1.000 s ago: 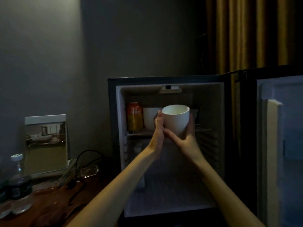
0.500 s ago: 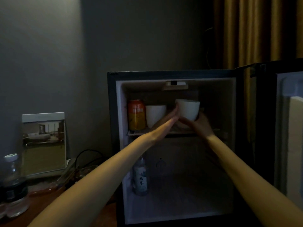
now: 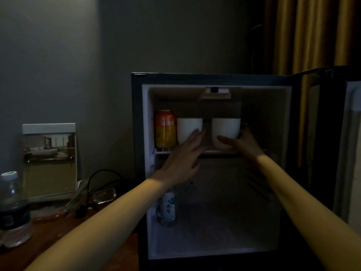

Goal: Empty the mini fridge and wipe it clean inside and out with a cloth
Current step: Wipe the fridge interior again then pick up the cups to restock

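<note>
The mini fridge (image 3: 281, 173) stands open in front of me, its door (image 3: 349, 153) swung out to the right. On its upper shelf (image 3: 214, 151) stand an orange can (image 3: 165, 128), a white cup (image 3: 188, 128) and a second white cup (image 3: 226, 132). My right hand (image 3: 245, 142) grips the second cup from the right and below, inside the fridge. My left hand (image 3: 185, 159) reaches toward the shelf with straight fingers, its tips at the first cup. A small bottle (image 3: 167, 209) with a label stands on the fridge floor at the left.
A wooden table (image 3: 58, 235) lies left of the fridge with a water bottle (image 3: 12, 208), a standing picture card (image 3: 49, 160), a black cable (image 3: 101, 177) and clear glass items (image 3: 103, 195). A grey wall is behind; yellow curtains (image 3: 304, 34) hang at the right.
The second white cup went from in front of the fridge back onto the upper shelf, carried by my right hand. My left hand came off that cup and moved left toward the first cup.
</note>
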The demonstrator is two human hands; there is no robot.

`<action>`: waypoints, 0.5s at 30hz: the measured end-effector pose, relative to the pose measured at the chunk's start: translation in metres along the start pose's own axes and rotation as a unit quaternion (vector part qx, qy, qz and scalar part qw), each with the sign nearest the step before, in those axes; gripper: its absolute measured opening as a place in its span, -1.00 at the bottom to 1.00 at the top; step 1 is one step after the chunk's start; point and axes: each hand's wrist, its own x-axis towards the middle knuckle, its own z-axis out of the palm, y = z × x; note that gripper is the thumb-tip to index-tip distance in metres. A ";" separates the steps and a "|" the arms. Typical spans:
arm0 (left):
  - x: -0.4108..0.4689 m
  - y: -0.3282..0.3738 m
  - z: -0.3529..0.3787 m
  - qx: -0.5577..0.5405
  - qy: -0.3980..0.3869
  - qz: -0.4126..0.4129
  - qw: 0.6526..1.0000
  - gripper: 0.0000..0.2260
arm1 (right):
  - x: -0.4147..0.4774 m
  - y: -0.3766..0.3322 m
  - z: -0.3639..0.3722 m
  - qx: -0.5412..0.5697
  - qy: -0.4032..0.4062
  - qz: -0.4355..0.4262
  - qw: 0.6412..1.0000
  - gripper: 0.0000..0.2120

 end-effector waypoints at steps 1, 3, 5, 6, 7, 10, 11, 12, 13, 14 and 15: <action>-0.005 -0.002 0.000 0.024 0.013 -0.012 1.000 -0.48 | 0.000 0.000 0.000 0.006 -0.004 -0.005 1.000 -0.20; -0.014 -0.002 -0.002 0.054 0.011 -0.042 0.998 -0.48 | 0.001 -0.001 -0.002 0.023 -0.026 -0.003 0.999 -0.21; -0.018 0.001 -0.004 0.057 0.000 -0.062 0.996 -0.47 | 0.000 -0.003 -0.004 0.031 -0.047 0.002 0.998 -0.24; -0.018 0.004 -0.005 0.051 -0.001 -0.069 0.996 -0.47 | 0.000 -0.004 -0.005 0.031 -0.051 0.004 0.998 -0.26; -0.019 0.006 -0.005 0.043 0.002 -0.074 0.996 -0.46 | 0.000 -0.004 -0.007 0.029 -0.053 0.000 0.998 -0.29; -0.020 0.011 -0.003 0.039 0.003 -0.097 0.995 -0.42 | 0.000 -0.004 -0.007 0.024 -0.064 -0.003 0.998 -0.37; -0.020 0.012 -0.002 0.040 -0.002 -0.104 0.994 -0.41 | 0.000 -0.003 -0.007 0.021 -0.069 0.000 0.997 -0.36; -0.020 0.013 -0.002 0.040 -0.006 -0.109 0.993 -0.40 | 0.001 -0.004 -0.007 0.019 -0.073 0.004 0.997 -0.36; -0.020 0.014 -0.002 0.039 -0.009 -0.113 0.993 -0.40 | 0.001 -0.004 -0.008 0.017 -0.078 0.007 0.997 -0.36; -0.019 0.015 -0.002 0.038 -0.013 -0.116 0.992 -0.40 | 0.000 -0.004 -0.008 0.016 -0.084 0.009 0.996 -0.37; -0.020 0.016 -0.003 0.038 -0.017 -0.120 0.992 -0.41 | 0.000 -0.005 -0.008 0.015 -0.089 0.011 0.996 -0.39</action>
